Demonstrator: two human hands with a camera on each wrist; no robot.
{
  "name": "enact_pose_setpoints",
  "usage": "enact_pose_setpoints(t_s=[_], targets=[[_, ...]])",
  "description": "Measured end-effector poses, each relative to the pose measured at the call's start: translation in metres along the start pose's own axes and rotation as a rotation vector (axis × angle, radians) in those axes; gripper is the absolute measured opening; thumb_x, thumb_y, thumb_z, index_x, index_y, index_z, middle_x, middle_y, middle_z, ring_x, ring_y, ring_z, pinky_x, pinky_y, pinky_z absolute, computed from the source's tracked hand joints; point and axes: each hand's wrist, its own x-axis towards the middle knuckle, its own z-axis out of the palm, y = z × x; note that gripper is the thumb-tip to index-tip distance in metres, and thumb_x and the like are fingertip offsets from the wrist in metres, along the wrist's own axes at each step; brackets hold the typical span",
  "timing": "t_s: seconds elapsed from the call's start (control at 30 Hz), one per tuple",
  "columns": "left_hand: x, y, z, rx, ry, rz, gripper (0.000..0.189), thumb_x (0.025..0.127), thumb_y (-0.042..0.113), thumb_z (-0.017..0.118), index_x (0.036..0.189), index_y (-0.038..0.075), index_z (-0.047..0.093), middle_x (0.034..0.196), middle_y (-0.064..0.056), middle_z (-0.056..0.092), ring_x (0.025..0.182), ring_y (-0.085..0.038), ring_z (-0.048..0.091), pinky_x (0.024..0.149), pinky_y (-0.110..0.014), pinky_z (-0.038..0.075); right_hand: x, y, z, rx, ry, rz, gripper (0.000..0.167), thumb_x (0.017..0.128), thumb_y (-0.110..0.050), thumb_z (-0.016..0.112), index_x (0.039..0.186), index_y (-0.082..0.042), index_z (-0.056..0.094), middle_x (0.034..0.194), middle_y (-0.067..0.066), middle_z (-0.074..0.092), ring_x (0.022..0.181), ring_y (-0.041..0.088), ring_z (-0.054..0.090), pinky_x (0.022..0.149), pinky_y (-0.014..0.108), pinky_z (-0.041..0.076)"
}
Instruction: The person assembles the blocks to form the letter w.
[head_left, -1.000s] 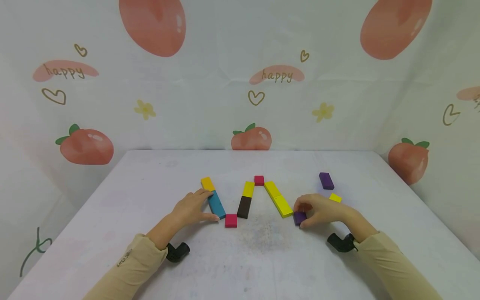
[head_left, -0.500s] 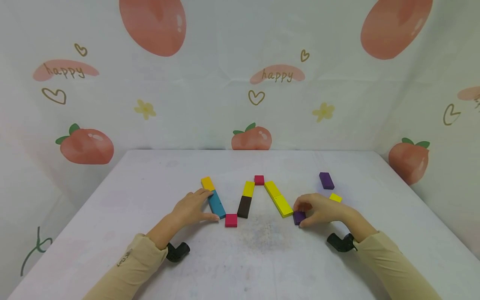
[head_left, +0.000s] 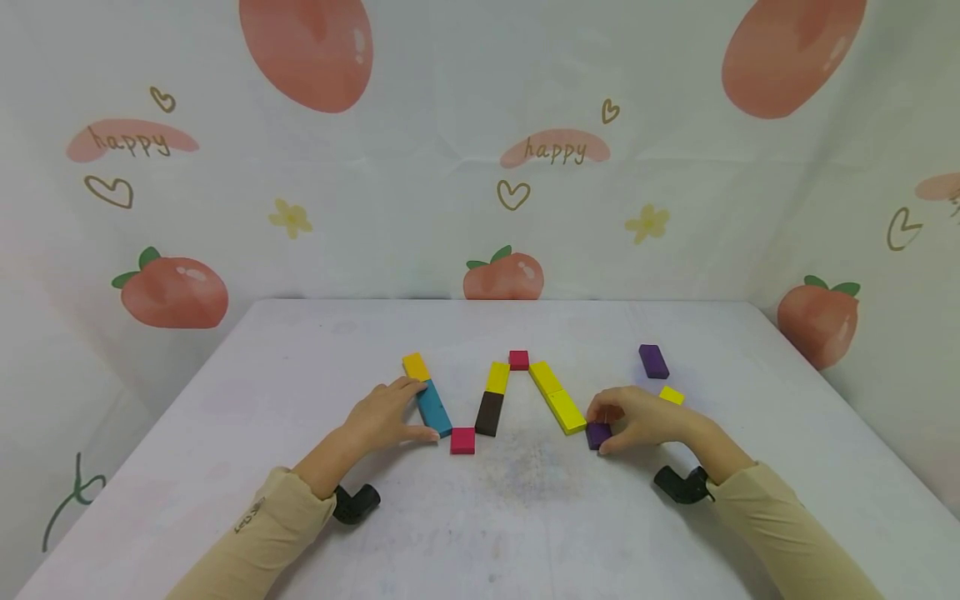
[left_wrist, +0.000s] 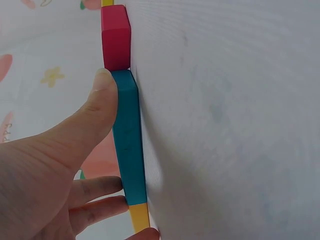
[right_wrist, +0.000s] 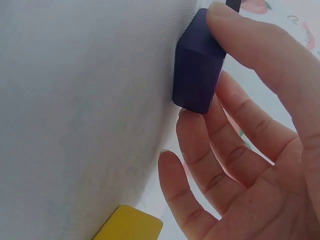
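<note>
My left hand [head_left: 381, 417] rests at the long blue block [head_left: 433, 410]. In the left wrist view its thumb lies along the blue block's near end, beside a red block [left_wrist: 116, 37]; other fingers reach a yellow-orange block [left_wrist: 140, 216] at the far end. These fingers look loosely extended. My right hand [head_left: 645, 417] holds a purple block [head_left: 597, 436] lying on the table. Its thumb presses one end in the right wrist view, and fingertips meet the other end of this purple block [right_wrist: 197, 75]. The block sits at the lower end of a slanting yellow pair [head_left: 557, 398].
Between the hands a dark brown block [head_left: 489, 414] and a yellow block [head_left: 497, 377] lean up toward a red block [head_left: 519, 360]. Another purple block [head_left: 654, 362] lies behind the right hand, with a yellow block [head_left: 671, 396] partly hidden by the wrist. Printed cloth hangs behind the table.
</note>
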Motion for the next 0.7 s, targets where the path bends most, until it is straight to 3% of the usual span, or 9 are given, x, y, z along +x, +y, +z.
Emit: enact_pose_setpoints(t_s=[0.7], targets=[[0.0013, -0.0012, 0.0012, 0.010, 0.002, 0.002, 0.081, 0.072, 0.048, 0.075, 0.134, 0.004, 0.047, 0.139, -0.018, 0.047, 0.116, -0.036, 0.050, 0.095, -0.049, 0.048, -0.0014, -0.0022, -0.0001, 0.013, 0.004, 0.004, 0.030, 0.075, -0.023, 0.077, 0.098, -0.011, 0.062, 0.094, -0.004, 0.064, 0.085, 0.005, 0.055, 0.081, 0.021, 0.050]])
